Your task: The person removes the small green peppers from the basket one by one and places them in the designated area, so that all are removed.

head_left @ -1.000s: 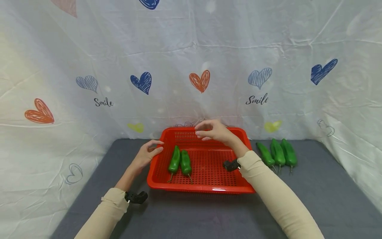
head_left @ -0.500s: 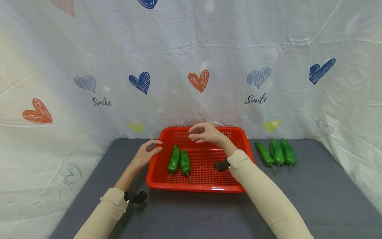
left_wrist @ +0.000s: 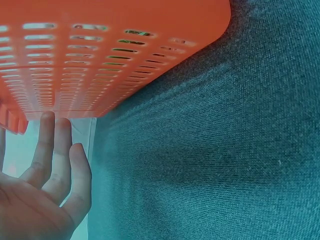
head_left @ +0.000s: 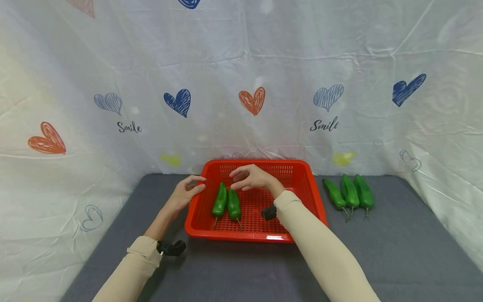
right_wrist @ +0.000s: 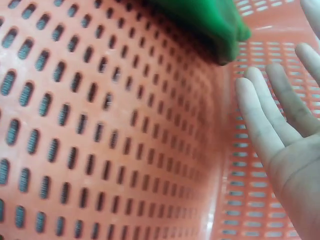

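A red plastic basket (head_left: 260, 237) with slotted walls stands on the table, and two green peppers (head_left: 219, 203) lie side by side in its left part. My left hand (head_left: 183, 193) is at the basket's left rim, its fingertips at the edge; in the left wrist view its fingers (left_wrist: 62, 155) extend beside the outer wall. Over the basket hovers my right hand (head_left: 254, 178), holding nothing, with its fingertips near the top of the right-hand pepper (head_left: 234, 205). The right wrist view shows its fingers (right_wrist: 260, 115) loosely extended, apart from a green pepper (right_wrist: 210, 22).
Three more green peppers (head_left: 350, 193) lie in a row on the grey cloth-covered table (head_left: 407, 235), right of the basket. A white curtain (head_left: 290, 84) with printed hearts hangs right behind the table.
My right hand has moved left and down, from above the basket's back middle toward the two peppers inside. The left hand has stayed at the rim. The peppers have not moved.
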### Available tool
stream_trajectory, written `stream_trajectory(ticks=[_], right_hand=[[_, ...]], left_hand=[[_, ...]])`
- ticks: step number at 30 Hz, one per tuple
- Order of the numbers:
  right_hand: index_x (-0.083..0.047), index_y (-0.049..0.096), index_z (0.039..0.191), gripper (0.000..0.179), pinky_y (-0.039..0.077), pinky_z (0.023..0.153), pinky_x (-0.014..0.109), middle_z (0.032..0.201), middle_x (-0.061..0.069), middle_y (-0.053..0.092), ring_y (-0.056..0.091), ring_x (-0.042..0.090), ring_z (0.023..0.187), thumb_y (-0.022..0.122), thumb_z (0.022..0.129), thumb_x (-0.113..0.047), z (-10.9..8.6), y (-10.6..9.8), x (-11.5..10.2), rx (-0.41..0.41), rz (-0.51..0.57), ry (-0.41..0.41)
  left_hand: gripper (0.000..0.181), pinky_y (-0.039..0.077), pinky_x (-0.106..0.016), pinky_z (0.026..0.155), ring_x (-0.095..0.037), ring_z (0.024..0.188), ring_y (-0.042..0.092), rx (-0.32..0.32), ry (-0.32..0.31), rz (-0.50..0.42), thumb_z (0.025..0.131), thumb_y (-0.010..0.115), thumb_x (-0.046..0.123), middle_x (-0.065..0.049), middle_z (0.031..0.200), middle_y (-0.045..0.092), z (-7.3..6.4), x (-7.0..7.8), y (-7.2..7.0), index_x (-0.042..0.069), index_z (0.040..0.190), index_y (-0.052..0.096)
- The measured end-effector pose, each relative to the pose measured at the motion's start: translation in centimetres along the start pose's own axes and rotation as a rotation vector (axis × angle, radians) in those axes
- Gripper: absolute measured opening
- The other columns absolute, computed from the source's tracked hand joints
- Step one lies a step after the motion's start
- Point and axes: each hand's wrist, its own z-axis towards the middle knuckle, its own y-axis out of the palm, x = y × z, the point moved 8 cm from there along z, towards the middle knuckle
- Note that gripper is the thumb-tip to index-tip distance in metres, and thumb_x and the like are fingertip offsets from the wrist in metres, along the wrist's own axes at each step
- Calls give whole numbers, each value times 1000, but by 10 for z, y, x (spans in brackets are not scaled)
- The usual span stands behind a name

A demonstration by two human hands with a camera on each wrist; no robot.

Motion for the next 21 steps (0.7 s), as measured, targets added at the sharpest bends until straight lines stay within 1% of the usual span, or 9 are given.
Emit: stream_trajectory(ticks=[4, 8, 14, 21], right_hand=[[3, 56, 141, 54, 52, 94, 47, 141, 24, 54, 52, 36, 129, 76, 93, -10, 1, 6, 10, -55, -42, 39], [0, 56, 143, 57, 53, 93, 45, 141, 22, 54, 52, 36, 129, 78, 91, -8, 1, 8, 20, -72, -40, 76], [0, 58, 141, 57, 55, 90, 41, 136, 19, 58, 53, 36, 128, 79, 89, -6, 2, 11, 28, -64, -40, 82], [1, 62, 136, 52, 57, 84, 38, 127, 16, 62, 59, 30, 118, 80, 88, -4, 3, 15, 29, -46, -81, 70]], left_hand=[[40, 59, -44, 76, -39, 111, 63, -6, 13, 15, 104, 63, 23, -28, 139, 53, 2, 1, 0, 3, 137, 55], [40, 59, -44, 75, -38, 108, 65, -9, 23, 14, 104, 63, 23, -28, 136, 54, 2, 2, 1, 2, 137, 56], [41, 59, -44, 76, -37, 109, 64, -1, 18, 16, 103, 64, 24, -28, 137, 54, 2, 1, -1, 2, 137, 56], [40, 59, -44, 76, -37, 108, 64, 2, 12, 11, 103, 64, 23, -28, 135, 55, 1, -1, 0, 2, 137, 56]])
